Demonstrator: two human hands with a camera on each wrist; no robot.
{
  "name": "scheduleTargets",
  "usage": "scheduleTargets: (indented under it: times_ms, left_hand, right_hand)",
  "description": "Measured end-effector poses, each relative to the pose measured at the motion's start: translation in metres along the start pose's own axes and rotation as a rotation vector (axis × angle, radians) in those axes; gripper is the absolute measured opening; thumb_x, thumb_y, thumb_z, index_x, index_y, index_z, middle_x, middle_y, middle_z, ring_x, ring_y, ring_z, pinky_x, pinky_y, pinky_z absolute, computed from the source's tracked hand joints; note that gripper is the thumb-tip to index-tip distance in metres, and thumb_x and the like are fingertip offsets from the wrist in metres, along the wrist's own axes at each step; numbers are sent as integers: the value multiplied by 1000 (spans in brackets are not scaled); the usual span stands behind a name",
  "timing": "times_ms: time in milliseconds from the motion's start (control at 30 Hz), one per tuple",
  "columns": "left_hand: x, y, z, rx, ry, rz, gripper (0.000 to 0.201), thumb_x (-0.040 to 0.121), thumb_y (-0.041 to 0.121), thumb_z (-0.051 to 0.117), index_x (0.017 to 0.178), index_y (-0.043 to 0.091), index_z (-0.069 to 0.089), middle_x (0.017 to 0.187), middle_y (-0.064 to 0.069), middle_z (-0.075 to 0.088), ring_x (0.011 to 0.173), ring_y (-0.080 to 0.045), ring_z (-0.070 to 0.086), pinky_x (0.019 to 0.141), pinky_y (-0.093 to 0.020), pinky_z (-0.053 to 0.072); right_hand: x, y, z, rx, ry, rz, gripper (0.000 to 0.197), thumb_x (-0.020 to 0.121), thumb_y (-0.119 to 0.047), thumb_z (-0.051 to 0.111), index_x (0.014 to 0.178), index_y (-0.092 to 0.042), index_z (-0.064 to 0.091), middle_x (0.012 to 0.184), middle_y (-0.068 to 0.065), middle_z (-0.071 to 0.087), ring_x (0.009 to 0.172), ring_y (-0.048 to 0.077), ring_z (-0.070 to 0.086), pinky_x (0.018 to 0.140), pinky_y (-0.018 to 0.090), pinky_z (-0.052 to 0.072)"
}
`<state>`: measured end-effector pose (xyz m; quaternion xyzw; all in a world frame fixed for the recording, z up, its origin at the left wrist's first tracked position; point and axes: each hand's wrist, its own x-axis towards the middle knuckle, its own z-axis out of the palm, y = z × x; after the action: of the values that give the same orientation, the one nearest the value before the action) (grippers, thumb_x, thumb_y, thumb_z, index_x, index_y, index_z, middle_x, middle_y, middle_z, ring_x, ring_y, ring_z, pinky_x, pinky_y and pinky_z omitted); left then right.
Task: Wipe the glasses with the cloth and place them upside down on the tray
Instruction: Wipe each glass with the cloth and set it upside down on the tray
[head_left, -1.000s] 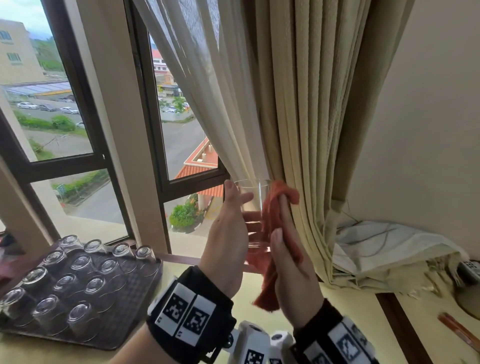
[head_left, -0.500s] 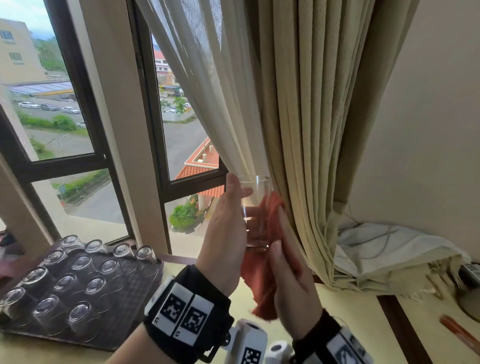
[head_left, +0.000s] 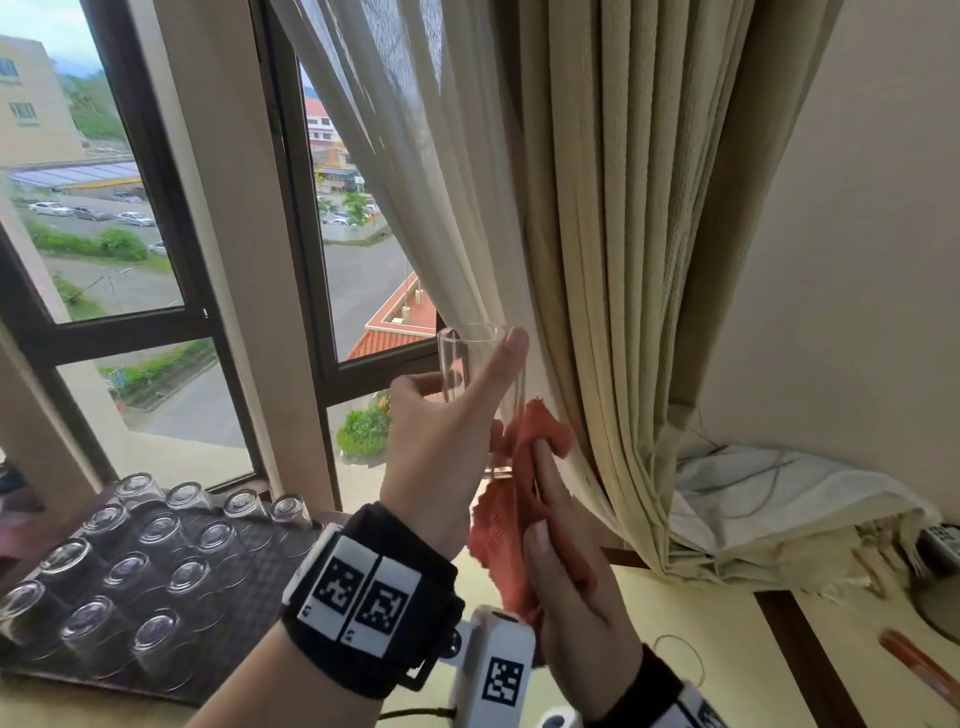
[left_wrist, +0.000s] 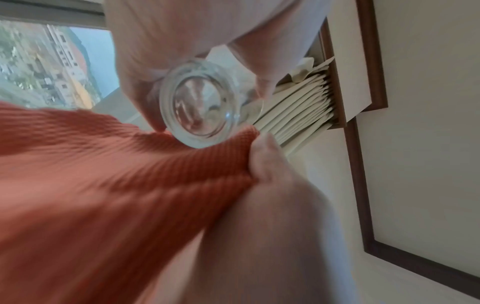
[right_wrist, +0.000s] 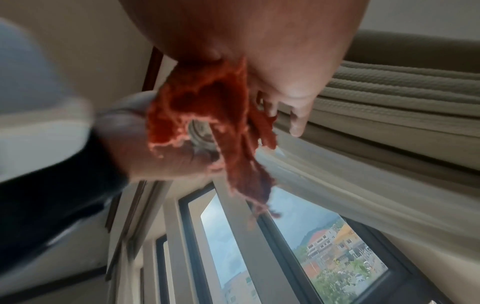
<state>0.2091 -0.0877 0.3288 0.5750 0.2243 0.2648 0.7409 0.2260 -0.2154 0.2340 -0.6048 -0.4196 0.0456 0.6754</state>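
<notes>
1. Left hand (head_left: 441, 447): fingers and thumb wrapped around clear glass (head_left: 480, 364), held upright before curtain (head_left: 597, 234).
2. Right hand (head_left: 576, 592): grips orange cloth (head_left: 511, 525) against glass base.
3. Tray (head_left: 260, 561): upturned glasses (head_left: 130, 566), lower left.

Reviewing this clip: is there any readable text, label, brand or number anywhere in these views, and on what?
No readable words or numbers in any view.
Wrist bands: square black-and-white code markers only, no letters.
White block between the wrists: another code marker, no text.
Buildings outside the window: any signs are too small and blurred to read.
Glass, cloth, tray: no labels seen.
</notes>
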Motion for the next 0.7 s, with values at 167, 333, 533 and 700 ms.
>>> scheduleTargets:
  times_ms: [167, 333, 533, 700]
  left_hand:
    - [-9, -16, 8, -22, -138, -25, 80, 83, 82, 64, 127, 15, 67, 101, -4, 81, 88, -18, 79, 79, -36, 63]
    - [-14, -25, 16, -123, -109, -123, 77, 98, 82, 38, 111, 19, 79, 112, -10, 81, 112, -32, 76, 106, -58, 55]
    - [6, -20, -2, -138, -66, -62, 70, 104, 73, 38, 108, 16, 78, 98, -14, 82, 95, -29, 80, 95, -46, 60]
    - [-1, -25, 2, -25, -176, -70, 80, 100, 77, 31, 110, 11, 74, 85, -4, 80, 78, -23, 77, 72, -43, 62]
  right_hand:
    - [39, -14, -16, 177, 130, 153, 52, 103, -44, 48, 154, -36, 46, 139, -13, 68, 130, 11, 64, 106, 41, 56]
    - [44, -26, -14, -27, 97, -38, 53, 110, -30, 40, 162, -31, 36, 163, -20, 41, 154, 6, 35, 123, 45, 35]
    - [1, 3, -9, -282, -64, -160, 57, 109, -26, 39, 164, -15, 28, 176, -7, 16, 163, 19, 12, 131, 40, 16]
    - [29, 0, -12, 75, 85, 86, 55, 110, -31, 39, 164, -31, 30, 152, -11, 58, 139, 16, 57, 106, 39, 55]
